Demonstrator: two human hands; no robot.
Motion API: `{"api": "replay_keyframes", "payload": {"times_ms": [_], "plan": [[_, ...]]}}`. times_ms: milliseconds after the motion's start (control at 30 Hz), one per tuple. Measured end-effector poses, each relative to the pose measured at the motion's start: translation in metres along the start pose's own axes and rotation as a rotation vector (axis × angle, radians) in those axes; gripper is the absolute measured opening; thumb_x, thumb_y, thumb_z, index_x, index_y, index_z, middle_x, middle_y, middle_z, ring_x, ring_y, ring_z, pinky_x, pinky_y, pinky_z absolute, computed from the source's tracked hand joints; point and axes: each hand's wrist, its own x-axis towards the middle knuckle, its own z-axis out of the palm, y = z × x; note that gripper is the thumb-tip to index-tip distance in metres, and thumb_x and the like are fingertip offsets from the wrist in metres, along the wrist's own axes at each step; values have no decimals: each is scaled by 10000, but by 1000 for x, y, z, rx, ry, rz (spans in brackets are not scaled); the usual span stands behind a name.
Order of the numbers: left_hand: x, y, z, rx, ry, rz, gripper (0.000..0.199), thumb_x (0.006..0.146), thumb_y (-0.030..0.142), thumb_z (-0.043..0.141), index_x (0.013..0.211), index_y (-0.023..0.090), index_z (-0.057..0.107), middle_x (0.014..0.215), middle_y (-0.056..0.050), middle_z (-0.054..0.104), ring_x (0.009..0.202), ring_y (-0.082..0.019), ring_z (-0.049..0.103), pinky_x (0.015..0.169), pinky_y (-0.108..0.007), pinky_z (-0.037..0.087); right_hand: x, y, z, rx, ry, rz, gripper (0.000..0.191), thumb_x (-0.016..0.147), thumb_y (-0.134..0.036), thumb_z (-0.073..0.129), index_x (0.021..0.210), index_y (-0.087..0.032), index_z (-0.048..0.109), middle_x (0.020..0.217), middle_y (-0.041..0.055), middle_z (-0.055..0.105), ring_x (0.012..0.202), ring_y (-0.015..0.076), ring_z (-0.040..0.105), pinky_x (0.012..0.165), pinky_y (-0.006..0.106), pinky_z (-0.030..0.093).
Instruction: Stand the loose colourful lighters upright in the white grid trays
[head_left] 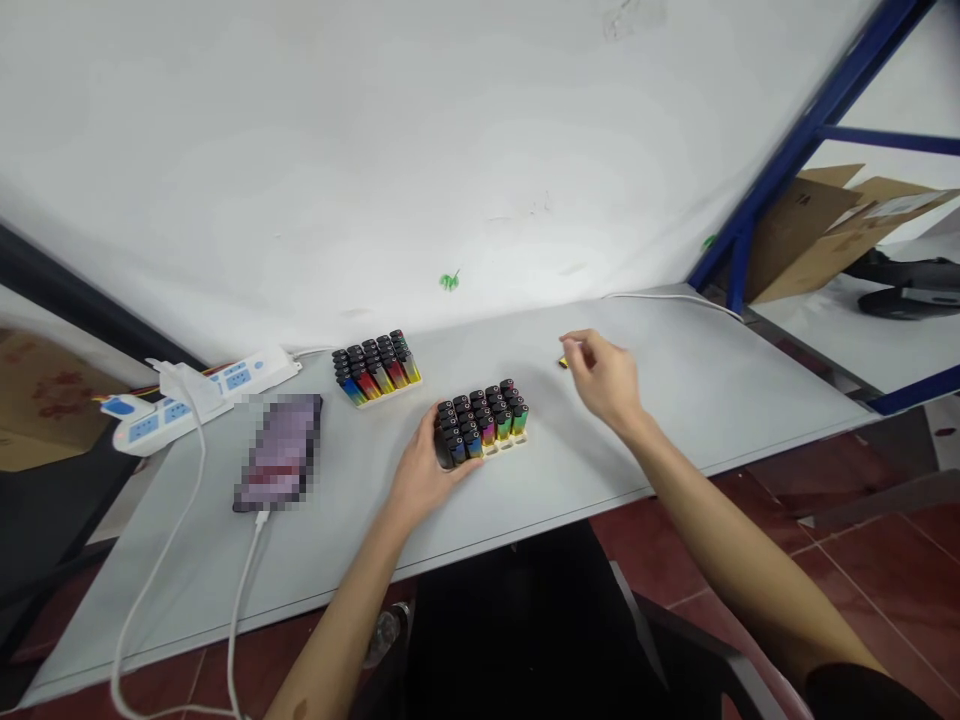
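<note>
Near the middle of the table, my left hand (424, 473) grips the left end of a pale tray (512, 443) filled with upright lighters (487, 420) that have black tops and coloured bodies. Several slots along the tray's front edge hold no lighter. My right hand (602, 375) is raised to the right of the tray, fingers curled together; whether anything is between them is hidden. Just by its fingertips a small yellow and black object (563, 362) shows. Behind and left stands a second tray (365, 402) of similar lighters (379, 370).
A pixelated phone (281, 455) lies on the left of the grey table (360, 540), with a white cable (251, 560) running off the front edge. A power strip (217, 395) is at the back left. Cardboard boxes (810, 230) and a blue frame (795, 140) stand at the right.
</note>
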Motion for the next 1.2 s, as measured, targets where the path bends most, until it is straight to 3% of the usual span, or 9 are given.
{"api": "replay_keyframes", "payload": {"times_ms": [167, 367, 467, 567, 667, 800, 900, 1000, 1200], "plan": [[2, -2, 0, 11, -5, 33, 992, 713, 525, 780, 1499, 201, 269, 1469, -159, 500, 1355, -332, 494, 1119, -497, 415, 20, 52, 19, -190, -165, 96, 405, 968, -412, 453, 1283, -231, 631, 963, 106, 667, 867, 256, 596, 749, 351, 420], [2, -1, 4, 53, 10, 31, 980, 735, 572, 737, 1502, 195, 258, 1463, -169, 495, 1359, -345, 487, 1116, -516, 411, 8, 84, 46, -229, -181, 63, 332, 881, -509, 583, 897, -190, 673, 1065, 158, 596, 1035, 321, 519, 921, 452, 414], [1, 1, 3, 76, 28, -10, 915, 731, 589, 733, 1459, 210, 329, 1398, -149, 552, 1313, -340, 534, 1086, -500, 443, 5, 86, 43, -125, -206, 50, 248, 848, -418, 633, 944, -190, 623, 1014, 129, 614, 975, 296, 535, 879, 420, 443], [0, 2, 2, 109, 31, -48, 913, 715, 604, 739, 1442, 209, 354, 1380, -142, 568, 1298, -332, 547, 1077, -482, 454, 6, 84, 39, -49, -254, 53, 229, 903, -364, 532, 1020, -184, 612, 1017, 134, 632, 991, 293, 551, 880, 414, 444], [0, 3, 2, 123, 25, -87, 914, 706, 601, 745, 1435, 208, 360, 1374, -140, 579, 1283, -327, 560, 1069, -475, 462, 6, 81, 36, 31, -272, 79, 271, 963, -362, 395, 941, -196, 607, 1024, 137, 658, 996, 281, 578, 892, 409, 432], [0, 3, 3, 138, 36, -126, 914, 699, 607, 747, 1430, 212, 366, 1387, -138, 577, 1276, -330, 566, 1055, -480, 471, 2, 69, 32, 341, -237, 210, 349, 1011, -484, 278, 979, -229, 513, 785, 40, 665, 722, 202, 600, 739, 339, 446], [0, 3, 3, 132, 39, -125, 905, 694, 616, 748, 1418, 218, 379, 1363, -135, 595, 1261, -331, 579, 1044, -483, 479, -1, 58, 28, 606, -203, 296, 409, 982, -613, 296, 1032, -252, 483, 608, -48, 527, 506, 150, 477, 555, 280, 384], [-1, 4, 3, 119, 40, -118, 879, 699, 608, 749, 1408, 230, 392, 1344, -128, 608, 1252, -328, 587, 1046, -482, 478, 1, 52, 25, 867, -252, 401, 515, 919, -716, 345, 902, -236, 533, 574, -56, 412, 422, 110, 329, 444, 262, 268], [-2, 5, 2, 120, 48, -117, 875, 704, 605, 749, 1411, 229, 395, 1319, -132, 622, 1243, -337, 594, 1038, -491, 480, 7, 55, 23, 1082, -237, 527, 627, 845, -806, 327, 606, -231, 409, 533, -34, 353, 430, 101, 282, 422, 262, 210]]}}
